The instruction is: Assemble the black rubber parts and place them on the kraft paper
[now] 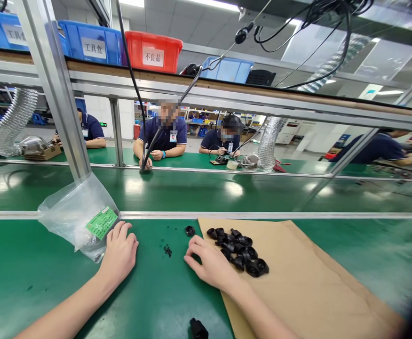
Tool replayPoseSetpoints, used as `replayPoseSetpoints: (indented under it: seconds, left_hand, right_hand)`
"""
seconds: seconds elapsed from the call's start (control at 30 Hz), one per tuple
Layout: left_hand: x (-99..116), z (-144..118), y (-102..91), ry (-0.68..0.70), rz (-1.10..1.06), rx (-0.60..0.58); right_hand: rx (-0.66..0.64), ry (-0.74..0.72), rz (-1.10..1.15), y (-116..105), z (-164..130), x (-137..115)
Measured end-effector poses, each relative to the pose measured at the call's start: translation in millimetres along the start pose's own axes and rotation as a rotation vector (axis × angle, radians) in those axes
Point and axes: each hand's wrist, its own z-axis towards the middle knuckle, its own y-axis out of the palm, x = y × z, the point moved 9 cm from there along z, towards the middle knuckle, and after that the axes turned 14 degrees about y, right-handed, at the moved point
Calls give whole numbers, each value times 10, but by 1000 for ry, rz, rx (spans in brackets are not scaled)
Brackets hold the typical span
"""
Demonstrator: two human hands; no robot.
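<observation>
My left hand (120, 249) rests at the right edge of a clear plastic bag (65, 207) with a green label (102, 222). Its fingers are loosely bent and touch the bag near the label; I see no grip on it. My right hand (208, 261) hovers by the left side of the brown cardboard sheet (308, 282), thumb and fingers apart with nothing visible between them. Just beyond its fingertips lies a round black part (189, 230). Between my hands is a small pile of tiny black pieces (168, 250). Several black plastic parts (239, 247) are clustered on the cardboard.
A single black part (198, 328) lies at the near table edge. Beyond a metal rail (163, 215) runs a green belt-like surface (178, 188). An aluminium post (56, 89) rises behind the bag. Overhead, a shelf holds blue bins (89, 42) and a red bin (153, 51). Several people sit opposite.
</observation>
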Motion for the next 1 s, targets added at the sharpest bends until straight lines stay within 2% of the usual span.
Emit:
replayPoseSetpoints:
  seconds: [0.1, 0.17, 0.3, 0.5, 0.7, 0.8, 0.9, 1.0]
  left_hand:
    - [112, -2, 1, 39, -146, 14]
    - [228, -11, 19, 82, -250, 1]
    - [430, -50, 31, 167, -301, -35]
    - [543, -76, -60, 216, -123, -30]
    - [581, -109, -44, 207, -62, -27]
    - [566, -116, -44, 184, -107, -13]
    - [583, -121, -80, 111, -362, 16]
    - [687, -187, 76, -105, -917, -72]
  right_hand:
    - [172, 30, -100, -85, 71, 134]
    - [232, 80, -203, -51, 129, 233]
    - [249, 135, -285, 63, 212, 345]
    - [279, 181, -310, 58, 222, 389]
    - [247, 34, -314, 151, 211, 255]
    - [254, 47, -253, 114, 211, 244]
    - [280, 92, -234, 13, 195, 262]
    - [306, 137, -248, -112, 158, 321]
